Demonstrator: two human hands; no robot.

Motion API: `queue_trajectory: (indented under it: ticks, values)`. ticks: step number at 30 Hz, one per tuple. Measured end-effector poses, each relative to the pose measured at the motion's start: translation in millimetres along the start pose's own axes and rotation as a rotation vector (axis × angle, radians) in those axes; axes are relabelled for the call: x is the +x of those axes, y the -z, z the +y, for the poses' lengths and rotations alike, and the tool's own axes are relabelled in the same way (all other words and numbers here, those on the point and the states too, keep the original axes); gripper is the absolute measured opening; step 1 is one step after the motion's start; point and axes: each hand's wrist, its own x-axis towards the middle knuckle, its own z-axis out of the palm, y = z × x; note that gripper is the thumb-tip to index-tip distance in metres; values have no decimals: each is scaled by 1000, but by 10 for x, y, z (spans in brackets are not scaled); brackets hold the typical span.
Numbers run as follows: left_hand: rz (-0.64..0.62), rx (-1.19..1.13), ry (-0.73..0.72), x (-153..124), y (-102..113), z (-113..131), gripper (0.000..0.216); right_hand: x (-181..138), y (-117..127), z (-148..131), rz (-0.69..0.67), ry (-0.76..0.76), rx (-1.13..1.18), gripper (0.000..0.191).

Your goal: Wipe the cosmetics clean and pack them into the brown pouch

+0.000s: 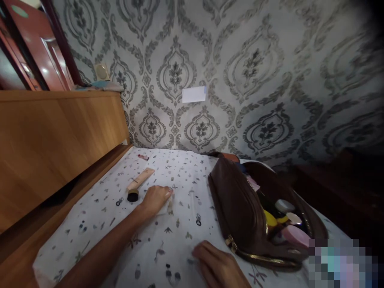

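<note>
left forearm (109, 242) angled up from bottom left, left hand (156, 198) back up, fingers curled under, grip contents unclear, right hand (220, 264) lower, near bottom edge, fingers bent inward, right wrist out of frame, hands well apart

The bag (231, 200) sits on the cloth (150, 248), containers (295, 235) inside it. Left of the bag comes the left hand (156, 200), then a tube (140, 179). The right hand (222, 264) is by the bag's near-left corner. The wall (177, 120) rises behind the bag; a board (60, 144) stands far to its left.
</note>
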Motion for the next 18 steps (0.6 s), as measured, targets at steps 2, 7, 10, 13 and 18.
queue_trajectory:
  ticks: [2, 7, 10, 13, 18]
  values:
    - [27, -30, 20, 25, 20, -62, 42, 227, -120, -20, -7, -67, 51, 29]
    - [118, -63, 133, 302, 166, -609, 32, 741, -426, -22, 4, -152, 93, 38]
    - [140, -41, 251, 631, 221, -1150, 34, 869, -607, 5, 59, -149, 132, 44]
    - [115, -12, 299, 970, 147, -1589, 40, 877, -733, 47, 122, -139, 189, 43]
    - [38, -12, 160, 1359, -122, -1866, 48, 861, -755, 95, 130, -201, 277, 34]
